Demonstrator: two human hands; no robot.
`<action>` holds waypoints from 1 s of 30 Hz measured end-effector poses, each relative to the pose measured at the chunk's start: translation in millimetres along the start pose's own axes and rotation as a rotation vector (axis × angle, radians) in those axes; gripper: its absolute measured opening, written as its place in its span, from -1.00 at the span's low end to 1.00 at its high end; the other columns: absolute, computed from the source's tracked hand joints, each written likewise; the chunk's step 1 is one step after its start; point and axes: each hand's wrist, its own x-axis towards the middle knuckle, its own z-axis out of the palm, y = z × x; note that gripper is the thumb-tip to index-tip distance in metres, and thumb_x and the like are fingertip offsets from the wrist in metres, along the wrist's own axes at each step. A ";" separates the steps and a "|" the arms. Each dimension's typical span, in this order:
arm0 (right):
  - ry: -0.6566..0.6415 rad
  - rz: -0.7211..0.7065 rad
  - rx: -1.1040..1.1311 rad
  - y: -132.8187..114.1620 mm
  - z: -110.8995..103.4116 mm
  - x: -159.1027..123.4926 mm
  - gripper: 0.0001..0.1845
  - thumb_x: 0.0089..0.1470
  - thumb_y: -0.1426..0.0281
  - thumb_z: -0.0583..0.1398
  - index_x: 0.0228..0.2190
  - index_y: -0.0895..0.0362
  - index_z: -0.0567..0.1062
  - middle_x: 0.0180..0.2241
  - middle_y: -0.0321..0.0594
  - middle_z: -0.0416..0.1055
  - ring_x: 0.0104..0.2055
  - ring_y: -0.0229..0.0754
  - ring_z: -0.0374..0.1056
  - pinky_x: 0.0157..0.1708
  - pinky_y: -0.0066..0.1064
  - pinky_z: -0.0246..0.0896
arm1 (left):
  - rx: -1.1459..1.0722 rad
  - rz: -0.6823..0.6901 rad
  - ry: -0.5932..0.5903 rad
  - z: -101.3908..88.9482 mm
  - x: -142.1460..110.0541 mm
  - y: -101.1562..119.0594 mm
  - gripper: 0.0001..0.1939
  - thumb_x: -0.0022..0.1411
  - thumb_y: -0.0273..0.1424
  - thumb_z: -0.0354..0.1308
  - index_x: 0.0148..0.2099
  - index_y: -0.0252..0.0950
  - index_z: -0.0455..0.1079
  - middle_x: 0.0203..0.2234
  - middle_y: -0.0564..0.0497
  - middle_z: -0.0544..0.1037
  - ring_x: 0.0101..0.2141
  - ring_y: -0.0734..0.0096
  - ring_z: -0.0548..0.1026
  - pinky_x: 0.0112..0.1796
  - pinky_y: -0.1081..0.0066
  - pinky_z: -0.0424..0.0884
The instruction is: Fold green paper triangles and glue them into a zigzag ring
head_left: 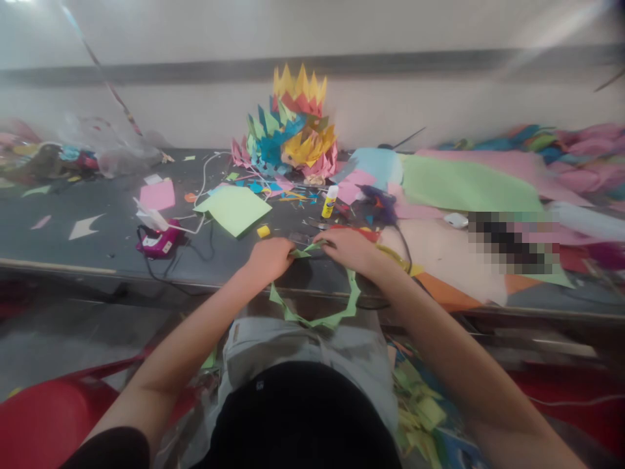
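My left hand [269, 258] and my right hand [350, 249] are both closed on a light green zigzag paper strip [322, 319] at the near edge of the dark table [97, 247]. The strip hangs in a loop below the hands, over my lap. Between the two hands the strip's pointed ends meet. A stack of colourful paper crowns [293, 133] stands behind the hands, at the back of the table.
A glue stick [330, 202] stands upright just beyond my right hand. A green paper sheet [234, 210], a pink glue gun [159, 240] with a cable and a pink sheet [157, 194] lie to the left. Large coloured sheets [463, 185] cover the right. Paper scraps [420, 410] lie on the floor.
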 end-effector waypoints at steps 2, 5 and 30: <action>-0.017 -0.008 -0.011 -0.4 -0.4 -0.2 -0.70 0.05 0.50 0.07 -0.19 0.10 0.50 -0.18 -0.20 0.51 -0.15 -0.14 0.40 -0.18 -0.39 0.21 | -0.001 0.006 0.002 0.1 0.1 0.3 -0.80 0.21 -0.32 0.02 -0.24 -0.25 0.44 -0.25 -0.09 0.53 -0.21 0.18 0.49 -0.26 0.35 0.37; -0.033 0.002 -0.038 -2.5 0.0 0.6 -0.69 0.05 0.51 0.07 -0.18 0.10 0.50 -0.17 -0.20 0.51 -0.14 -0.13 0.39 -0.17 -0.39 0.21 | 0.004 0.011 0.003 -0.1 0.0 0.9 -0.81 0.21 -0.32 0.02 -0.25 -0.25 0.43 -0.26 -0.09 0.53 -0.21 0.19 0.49 -0.27 0.36 0.37; -0.062 0.034 -0.062 -2.0 0.3 4.3 -0.68 0.05 0.48 0.07 -0.16 0.08 0.49 -0.15 -0.20 0.50 -0.13 -0.12 0.39 -0.16 -0.38 0.21 | 0.014 0.009 0.004 0.1 1.6 -1.1 -0.80 0.18 -0.33 0.02 -0.26 -0.25 0.45 -0.25 -0.09 0.53 -0.21 0.13 0.49 -0.30 0.32 0.38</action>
